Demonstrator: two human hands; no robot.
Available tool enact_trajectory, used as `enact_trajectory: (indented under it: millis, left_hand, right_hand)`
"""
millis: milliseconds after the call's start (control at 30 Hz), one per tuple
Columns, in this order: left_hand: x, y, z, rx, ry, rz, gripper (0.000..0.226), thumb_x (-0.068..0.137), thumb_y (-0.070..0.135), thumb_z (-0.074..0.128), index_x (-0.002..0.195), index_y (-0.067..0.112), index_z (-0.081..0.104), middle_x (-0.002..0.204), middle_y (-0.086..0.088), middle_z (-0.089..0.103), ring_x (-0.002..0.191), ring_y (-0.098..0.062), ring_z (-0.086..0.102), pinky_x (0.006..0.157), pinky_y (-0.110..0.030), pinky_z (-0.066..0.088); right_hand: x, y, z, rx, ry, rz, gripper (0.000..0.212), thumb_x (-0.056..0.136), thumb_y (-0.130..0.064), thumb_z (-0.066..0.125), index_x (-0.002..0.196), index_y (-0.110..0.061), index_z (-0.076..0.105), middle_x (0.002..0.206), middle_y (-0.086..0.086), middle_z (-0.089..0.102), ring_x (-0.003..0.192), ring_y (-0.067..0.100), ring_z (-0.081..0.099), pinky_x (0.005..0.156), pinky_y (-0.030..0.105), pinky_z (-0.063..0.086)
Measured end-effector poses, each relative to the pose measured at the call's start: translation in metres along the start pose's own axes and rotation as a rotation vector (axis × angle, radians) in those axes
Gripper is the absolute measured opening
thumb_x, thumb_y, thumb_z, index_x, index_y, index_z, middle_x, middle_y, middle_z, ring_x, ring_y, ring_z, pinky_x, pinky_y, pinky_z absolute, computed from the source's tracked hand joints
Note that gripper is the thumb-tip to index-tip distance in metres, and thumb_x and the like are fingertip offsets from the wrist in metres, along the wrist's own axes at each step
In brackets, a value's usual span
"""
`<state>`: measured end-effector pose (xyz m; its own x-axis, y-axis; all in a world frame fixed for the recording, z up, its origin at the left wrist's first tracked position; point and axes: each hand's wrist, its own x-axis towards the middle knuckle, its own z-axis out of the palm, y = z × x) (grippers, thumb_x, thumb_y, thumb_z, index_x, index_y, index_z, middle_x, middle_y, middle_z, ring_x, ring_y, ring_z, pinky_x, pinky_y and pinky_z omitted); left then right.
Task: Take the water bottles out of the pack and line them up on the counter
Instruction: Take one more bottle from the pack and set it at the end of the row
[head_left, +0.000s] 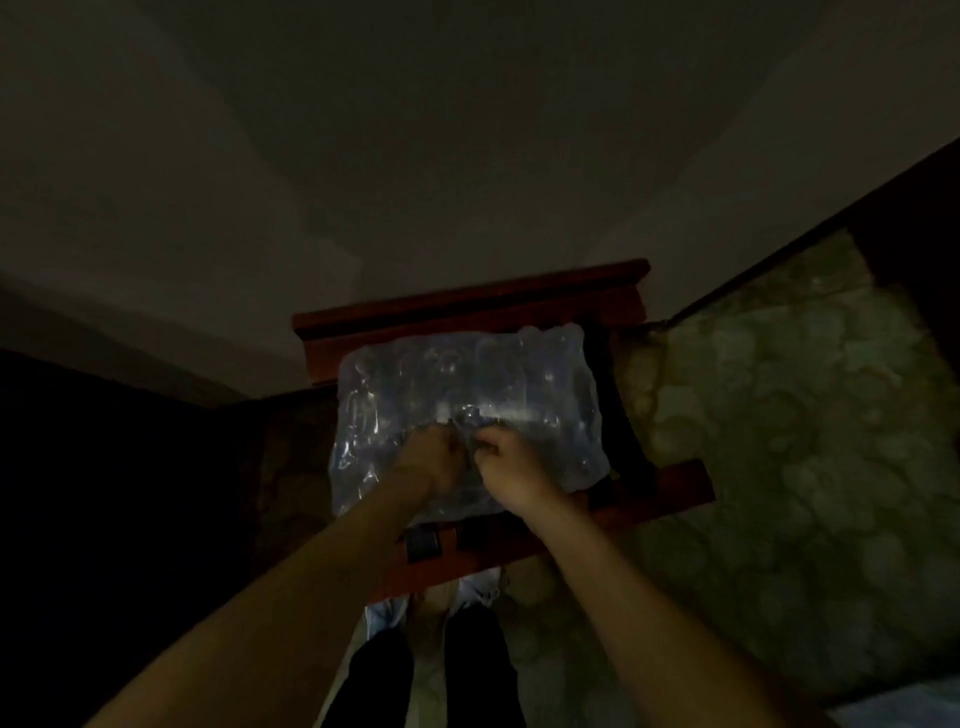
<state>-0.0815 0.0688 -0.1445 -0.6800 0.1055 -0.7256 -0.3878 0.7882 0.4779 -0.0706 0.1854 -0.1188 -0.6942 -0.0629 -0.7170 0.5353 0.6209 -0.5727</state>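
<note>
Pack (467, 410) of water bottles sat still sealed on a reddish wooden rack (467, 306), both hands on its top.

I saw clear, glossy, wrinkled shrink film stretched over rounded bottle shapes, a bright crease running across the middle; bottle count too dim for me to tell. My left hand (431, 460) and right hand (511, 465) were close together at the pack's near centre, fingers curled and pinching the film, knuckles almost touching. The rack looked like smooth lacquered wood with straight rails at the far and near edges and dark straps (423, 543) between them. It stood against a plain pale wall (467, 156). The carpet (779, 441) to the right showed a mottled greenish pattern of round blotches. Dark trouser legs (431, 675) were below the rack.
</note>
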Motion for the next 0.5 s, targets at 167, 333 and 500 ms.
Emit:
enact_trajectory:
  millis: [167, 333, 500]
  left_hand:
    - [0.046, 0.002, 0.021, 0.160, -0.029, 0.009, 0.039, 0.101, 0.016, 0.049, 0.139, 0.006, 0.052, 0.140, -0.015, 0.056, 0.129, -0.029, 0.054, 0.107, -0.034, 0.041]
    - [0.083, -0.001, 0.035, 0.307, -0.003, -0.033, 0.037, 0.102, 0.019, 0.045, 0.137, 0.009, 0.050, 0.140, -0.014, 0.055, 0.129, -0.030, 0.053, 0.101, -0.040, 0.043]
    - [0.105, -0.020, 0.044, 0.342, -0.086, -0.014, 0.036, 0.103, 0.017, 0.045, 0.136, 0.005, 0.053, 0.142, -0.016, 0.053, 0.132, -0.031, 0.051, 0.107, -0.040, 0.043]
  right_hand:
    - [0.035, 0.016, 0.001, 0.051, -0.061, 0.004, 0.044, 0.098, -0.006, 0.040, 0.137, -0.021, 0.050, 0.123, 0.009, 0.062, 0.094, 0.019, 0.062, 0.090, 0.039, 0.055]
    - [0.058, 0.024, 0.002, 0.053, -0.053, -0.015, 0.039, 0.097, -0.008, 0.042, 0.134, -0.016, 0.054, 0.119, 0.011, 0.062, 0.084, 0.015, 0.061, 0.074, 0.029, 0.055]
    - [0.059, 0.021, 0.005, -0.052, 0.020, -0.044, 0.033, 0.099, -0.019, 0.045, 0.129, -0.013, 0.057, 0.122, 0.010, 0.061, 0.107, 0.024, 0.060, 0.094, 0.040, 0.051]
